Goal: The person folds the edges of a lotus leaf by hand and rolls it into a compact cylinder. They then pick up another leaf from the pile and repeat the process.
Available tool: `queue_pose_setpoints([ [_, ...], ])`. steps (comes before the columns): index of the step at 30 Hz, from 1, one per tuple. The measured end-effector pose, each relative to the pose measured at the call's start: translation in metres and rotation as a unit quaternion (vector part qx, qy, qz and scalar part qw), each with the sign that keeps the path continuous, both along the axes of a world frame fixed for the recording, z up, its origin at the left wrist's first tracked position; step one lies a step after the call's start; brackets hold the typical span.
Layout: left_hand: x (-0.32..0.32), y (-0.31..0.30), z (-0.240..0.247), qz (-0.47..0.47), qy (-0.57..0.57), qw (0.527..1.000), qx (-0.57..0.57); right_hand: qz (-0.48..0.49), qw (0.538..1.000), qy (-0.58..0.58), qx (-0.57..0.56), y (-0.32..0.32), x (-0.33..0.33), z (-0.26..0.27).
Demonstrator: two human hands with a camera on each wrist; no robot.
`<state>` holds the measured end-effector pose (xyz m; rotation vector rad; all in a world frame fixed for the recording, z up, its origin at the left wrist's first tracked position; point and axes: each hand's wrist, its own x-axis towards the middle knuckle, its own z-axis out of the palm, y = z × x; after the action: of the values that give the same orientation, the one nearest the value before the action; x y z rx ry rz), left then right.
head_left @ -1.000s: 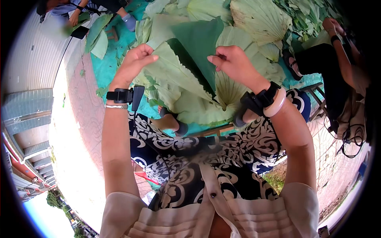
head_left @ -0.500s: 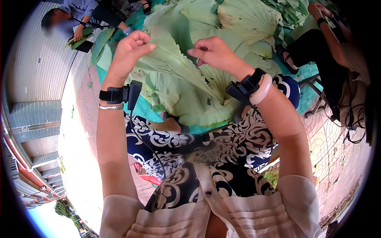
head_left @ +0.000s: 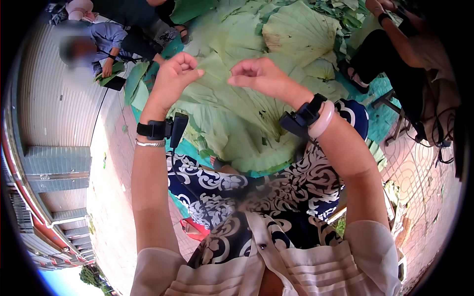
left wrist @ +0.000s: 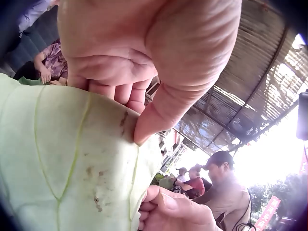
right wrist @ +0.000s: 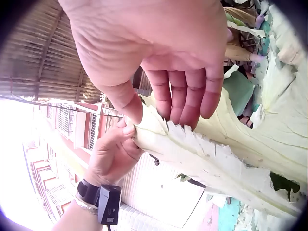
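My left hand (head_left: 175,81) pinches the rim of a large pale green lotus leaf (left wrist: 67,163) between thumb and fingers. A short way to its right, my right hand (head_left: 266,79) also grips this leaf near the edge, thumb on one side and fingertips behind. In the right wrist view the leaf's edge (right wrist: 192,149) is ragged and slants away from the two hands, which are close together. Yellowish veins and a few brown specks mark the leaf in the left wrist view. Its lower part lies over the pile between my knees.
More lotus leaves (head_left: 301,34) are spread in a heap before me on a turquoise sheet (head_left: 380,123). A seated person (head_left: 106,39) is at upper left, another (head_left: 400,89) at right beside a stool. Patterned trousers (head_left: 207,180) cover my knees below the leaves.
My right hand has moved left, closer to my left hand. The dark green gap between the folded parts of the leaf has closed from view. The head view has shifted a little.
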<state>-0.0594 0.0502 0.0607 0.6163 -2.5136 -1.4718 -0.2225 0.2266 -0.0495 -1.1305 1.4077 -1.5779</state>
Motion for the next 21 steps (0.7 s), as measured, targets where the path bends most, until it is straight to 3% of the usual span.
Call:
queue_pose_setpoints([
  [5,-0.011,0.003,0.005,-0.027,-0.052,0.998,-0.004,0.016,0.999,-0.019,-0.023,0.004,-0.007,-0.004],
  [8,-0.018,0.012,0.005,-0.054,0.009,0.998,0.045,0.014,1.0,-0.011,-0.022,0.007,-0.008,-0.006],
  [12,-0.03,0.033,0.015,-0.074,-0.034,0.991,0.102,-0.005,0.999,-0.023,-0.038,0.008,-0.008,-0.012],
  [19,-0.042,0.029,0.001,-0.135,-0.111,0.98,-0.1,0.011,0.999,-0.025,-0.039,0.016,-0.013,-0.008],
  [21,-0.043,0.032,0.0,-0.126,-0.098,0.982,-0.099,0.0,0.997,-0.056,-0.049,0.017,-0.012,-0.007],
])
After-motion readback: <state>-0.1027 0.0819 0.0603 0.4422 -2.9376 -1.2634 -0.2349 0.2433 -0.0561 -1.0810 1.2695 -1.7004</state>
